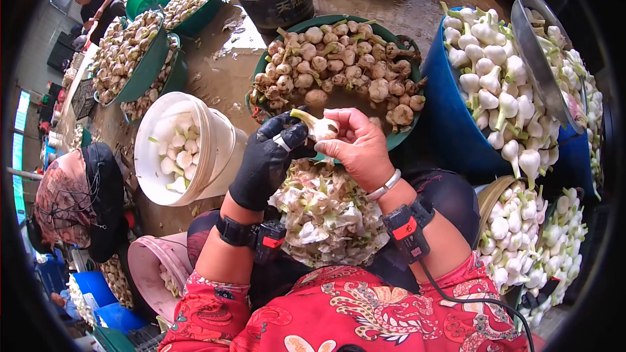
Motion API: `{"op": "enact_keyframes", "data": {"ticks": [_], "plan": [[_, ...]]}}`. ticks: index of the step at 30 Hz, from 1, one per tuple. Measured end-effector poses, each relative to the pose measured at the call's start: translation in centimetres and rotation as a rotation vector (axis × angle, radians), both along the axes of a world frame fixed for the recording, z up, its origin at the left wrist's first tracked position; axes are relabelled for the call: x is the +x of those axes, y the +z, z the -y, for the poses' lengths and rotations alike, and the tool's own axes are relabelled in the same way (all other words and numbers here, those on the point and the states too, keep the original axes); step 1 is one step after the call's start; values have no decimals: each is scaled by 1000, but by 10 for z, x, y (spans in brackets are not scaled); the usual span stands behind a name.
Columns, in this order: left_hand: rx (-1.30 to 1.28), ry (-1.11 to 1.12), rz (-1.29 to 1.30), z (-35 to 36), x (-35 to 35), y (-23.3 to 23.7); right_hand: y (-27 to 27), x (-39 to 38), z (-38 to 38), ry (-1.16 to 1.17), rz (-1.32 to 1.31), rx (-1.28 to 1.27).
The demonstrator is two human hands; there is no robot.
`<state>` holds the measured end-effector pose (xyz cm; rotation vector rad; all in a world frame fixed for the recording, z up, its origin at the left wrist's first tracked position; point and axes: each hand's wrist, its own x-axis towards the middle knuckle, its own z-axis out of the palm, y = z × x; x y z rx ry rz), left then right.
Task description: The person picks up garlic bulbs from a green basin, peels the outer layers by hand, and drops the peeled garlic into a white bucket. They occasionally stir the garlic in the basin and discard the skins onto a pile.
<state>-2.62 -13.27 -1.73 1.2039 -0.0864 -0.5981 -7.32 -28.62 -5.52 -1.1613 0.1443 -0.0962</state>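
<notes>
A garlic bulb (322, 128) with a short pale-green stem is held between both hands at the middle of the view. My left hand (270, 156), in a black glove, has its fingers closed around the stem side. Bare, with a bracelet at the wrist, my right hand (358, 146) pinches the bulb from the other side. Just beyond the hands is a green basin (259, 68) of unpeeled, brownish garlic bulbs (306, 58). Below them, between the knees, lies a heap of papery garlic skins (326, 215).
A white bucket (212, 150) with peeled bulbs stands at the left, a pink bucket (153, 254) below it. At the right is a blue tub (443, 114) heaped with white garlic. Beyond the basin stands a black bucket (277, 0). Other people (62, 199) are at the far left.
</notes>
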Motion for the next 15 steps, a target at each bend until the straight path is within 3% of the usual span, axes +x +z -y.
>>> {"op": "enact_keyframes", "data": {"ticks": [1,3,4,7,8,9,10,11,13,14,15], "plan": [[-1,3,-1,-3,2,-4,-2,0,-3,-8,47,-41],[248,-142,232,-13,7,-17,-3,-1,-6,-14,91,-84],[127,-76,20,-10,5,-14,-2,-2,-6,28,59,-82],[154,-42,38,-8,6,-17,-8,-1,-6,65,45,-12],[154,-43,35,-12,8,-25,-9,0,-5,97,-18,45],[314,-49,240,-18,11,-37,-10,1,-5,131,-82,102],[473,-53,445,-21,11,-39,-2,-1,-4,165,-186,329],[475,-48,441,-22,8,-41,-2,1,-2,205,-178,464],[393,-31,398,-19,3,-38,1,3,2,189,-125,380],[318,-15,251,-19,1,-31,1,3,1,188,-125,381],[317,-14,253,-19,1,-26,1,5,-1,129,-65,206]]}}
